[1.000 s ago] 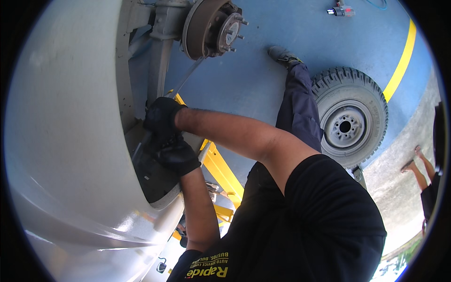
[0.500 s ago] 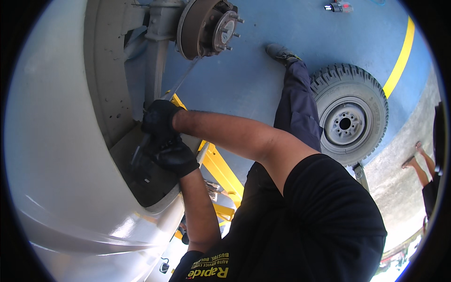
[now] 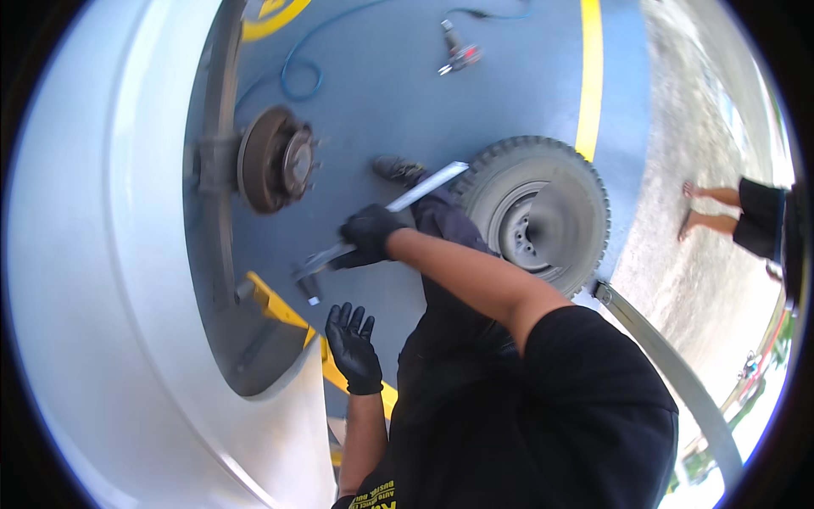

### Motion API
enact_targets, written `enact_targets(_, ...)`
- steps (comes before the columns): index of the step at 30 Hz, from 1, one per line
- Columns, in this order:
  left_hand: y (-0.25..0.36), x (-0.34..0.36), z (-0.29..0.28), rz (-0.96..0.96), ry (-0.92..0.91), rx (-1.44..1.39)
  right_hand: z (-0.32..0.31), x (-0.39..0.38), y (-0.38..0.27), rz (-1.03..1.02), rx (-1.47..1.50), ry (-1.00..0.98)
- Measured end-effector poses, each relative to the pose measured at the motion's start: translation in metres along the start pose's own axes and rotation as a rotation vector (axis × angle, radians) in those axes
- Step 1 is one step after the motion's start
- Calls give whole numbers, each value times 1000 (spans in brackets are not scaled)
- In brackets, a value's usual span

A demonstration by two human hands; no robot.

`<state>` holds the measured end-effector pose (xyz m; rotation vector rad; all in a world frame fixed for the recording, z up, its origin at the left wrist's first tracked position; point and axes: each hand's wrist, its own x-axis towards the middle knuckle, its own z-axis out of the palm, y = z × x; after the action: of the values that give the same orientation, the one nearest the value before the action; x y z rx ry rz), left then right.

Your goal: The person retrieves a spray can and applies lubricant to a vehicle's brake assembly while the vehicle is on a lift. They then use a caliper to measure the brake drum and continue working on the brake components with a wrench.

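Holding a metal tool (image 3: 428, 186), right grip (image 3: 370, 235) is closed, left grip (image 3: 354, 352) splayed.

Vehicle panel (image 3: 127, 254): pale, brightly lit; soft glossy streaks follow its curves.
Wheel arch (image 3: 254, 365): deep shade; interior detail weak.
Brake drum (image 3: 264, 161): dull, moderately lit; studs smeared by blur.
Blue floor (image 3: 373, 93): mid-toned, fairly even illumination.
Long metal tool (image 3: 432, 186): white glare along its upper end; lower end streaked by motion blur.
Right hand (image 3: 370, 236): black glove, outline softened.
Left hand (image 3: 354, 352): black glove, comparatively sharp; faint sheen on the palm.
Tyre (image 3: 492, 170): tread softened; a hazy grey patch obscures part of the wheel (image 3: 513, 229).
Concrete strip (image 3: 649, 280): strong daylight, washed out toward the lower right.
Grey post (image 3: 678, 390): bowed by fisheye distortion; beyond, a blue-violet fringe and black surround.
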<state>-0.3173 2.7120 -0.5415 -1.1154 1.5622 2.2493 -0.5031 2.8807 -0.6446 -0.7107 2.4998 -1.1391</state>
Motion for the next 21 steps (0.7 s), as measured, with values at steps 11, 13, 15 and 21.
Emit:
enact_targets(11, 125, 85, 509, 130, -1033, 625, -428, -256, 44, 667, -578, 735)
enact_targets(13, 143, 68, 593, -10, -1271, 627, -490, -275, 30, 727, -661, 820)
enact_targets(15, 165, 39, 654, -125, -1379, 700, -530, -288, 15, 792, -668, 875)
enact_targets(21, 198, -32, 804, -57, -1694, 693, -654, -320, -6, 903, -717, 992)
